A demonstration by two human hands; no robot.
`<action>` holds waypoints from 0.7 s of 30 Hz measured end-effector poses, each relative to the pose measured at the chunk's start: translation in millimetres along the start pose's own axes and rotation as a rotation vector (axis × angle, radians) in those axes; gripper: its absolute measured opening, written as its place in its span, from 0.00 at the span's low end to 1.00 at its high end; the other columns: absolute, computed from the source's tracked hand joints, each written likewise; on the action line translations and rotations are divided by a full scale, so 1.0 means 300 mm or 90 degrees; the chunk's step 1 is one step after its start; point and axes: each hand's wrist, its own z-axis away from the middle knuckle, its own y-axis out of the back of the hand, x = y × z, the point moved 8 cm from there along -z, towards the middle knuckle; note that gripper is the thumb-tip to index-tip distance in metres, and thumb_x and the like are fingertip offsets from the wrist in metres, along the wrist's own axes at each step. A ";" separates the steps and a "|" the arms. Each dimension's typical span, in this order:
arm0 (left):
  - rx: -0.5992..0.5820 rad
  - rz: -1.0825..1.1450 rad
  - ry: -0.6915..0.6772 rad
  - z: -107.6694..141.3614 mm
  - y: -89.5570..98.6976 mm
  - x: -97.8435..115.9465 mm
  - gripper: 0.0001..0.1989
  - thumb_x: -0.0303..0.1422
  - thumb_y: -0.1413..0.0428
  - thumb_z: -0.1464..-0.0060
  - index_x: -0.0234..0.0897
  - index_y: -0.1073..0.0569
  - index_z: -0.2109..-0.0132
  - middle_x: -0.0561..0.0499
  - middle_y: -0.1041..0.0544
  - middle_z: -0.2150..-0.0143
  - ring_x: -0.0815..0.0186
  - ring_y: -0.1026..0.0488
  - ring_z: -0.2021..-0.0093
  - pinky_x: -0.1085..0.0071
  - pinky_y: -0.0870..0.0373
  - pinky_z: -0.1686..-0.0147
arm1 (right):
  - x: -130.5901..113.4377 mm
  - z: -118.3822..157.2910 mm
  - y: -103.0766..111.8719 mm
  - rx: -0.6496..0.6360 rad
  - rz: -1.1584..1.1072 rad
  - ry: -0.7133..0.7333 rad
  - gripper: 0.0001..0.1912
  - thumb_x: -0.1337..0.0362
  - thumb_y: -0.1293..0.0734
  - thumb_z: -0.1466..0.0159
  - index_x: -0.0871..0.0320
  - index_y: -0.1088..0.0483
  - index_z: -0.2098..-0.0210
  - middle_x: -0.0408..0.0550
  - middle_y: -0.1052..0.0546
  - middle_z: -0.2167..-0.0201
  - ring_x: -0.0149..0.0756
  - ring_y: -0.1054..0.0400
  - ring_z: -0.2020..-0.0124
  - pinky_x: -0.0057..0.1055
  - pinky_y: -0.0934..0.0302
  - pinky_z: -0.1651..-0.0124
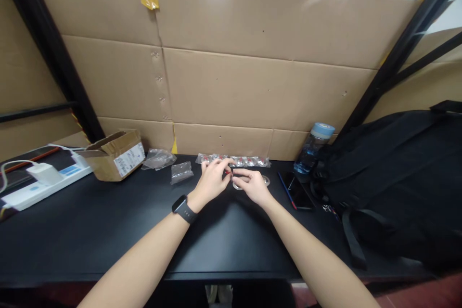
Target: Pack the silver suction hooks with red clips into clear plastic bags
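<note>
My left hand (pixel 213 179), with a dark watch on its wrist, has its fingers closed round a small red thing (pixel 228 172) too small to name. My right hand (pixel 252 185) pinches at the same spot, its fingertips close to those of my left hand; what it holds is too small to make out. Partly hidden by my right hand, round silvery rings (pixel 266 181) lie on the black table (pixel 231 236). Behind both hands a row of clear packets with red marks (pixel 249 161) runs along the cardboard wall.
Left of my hands are clear plastic bags (pixel 181 172), an open cardboard box (pixel 121 156) and a white power strip (pixel 46 187). To the right are a blue pen (pixel 287 191), a phone (pixel 301 192), a water bottle (pixel 313 149) and a black backpack (pixel 400 178).
</note>
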 end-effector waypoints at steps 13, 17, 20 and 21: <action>0.082 0.044 0.083 0.003 0.006 0.000 0.15 0.27 0.43 0.43 0.45 0.28 0.49 0.51 0.18 0.54 0.56 0.27 0.47 0.57 0.44 0.47 | 0.018 0.019 -0.047 0.057 -0.302 -0.072 0.26 0.55 0.21 0.45 0.55 0.21 0.49 0.54 0.19 0.48 0.46 0.20 0.54 0.46 0.26 0.46; 0.076 0.052 0.079 0.004 0.007 0.001 0.17 0.27 0.44 0.42 0.46 0.28 0.47 0.49 0.18 0.54 0.55 0.27 0.45 0.56 0.44 0.46 | -0.002 0.020 -0.035 0.053 -0.265 -0.066 0.27 0.54 0.21 0.45 0.58 0.21 0.49 0.55 0.18 0.51 0.47 0.21 0.54 0.46 0.25 0.48; 0.065 0.049 0.068 0.004 0.006 0.007 0.18 0.26 0.44 0.42 0.47 0.27 0.47 0.49 0.18 0.52 0.55 0.27 0.46 0.56 0.43 0.47 | -0.016 0.017 -0.020 0.052 -0.197 -0.058 0.25 0.52 0.21 0.45 0.59 0.20 0.52 0.56 0.17 0.54 0.47 0.20 0.58 0.43 0.25 0.54; 0.060 0.047 0.064 0.003 0.005 0.010 0.17 0.26 0.44 0.42 0.47 0.26 0.47 0.50 0.18 0.52 0.55 0.28 0.46 0.55 0.43 0.47 | -0.023 0.015 -0.014 0.056 -0.177 -0.049 0.24 0.52 0.21 0.46 0.59 0.19 0.55 0.56 0.17 0.57 0.47 0.20 0.59 0.41 0.25 0.57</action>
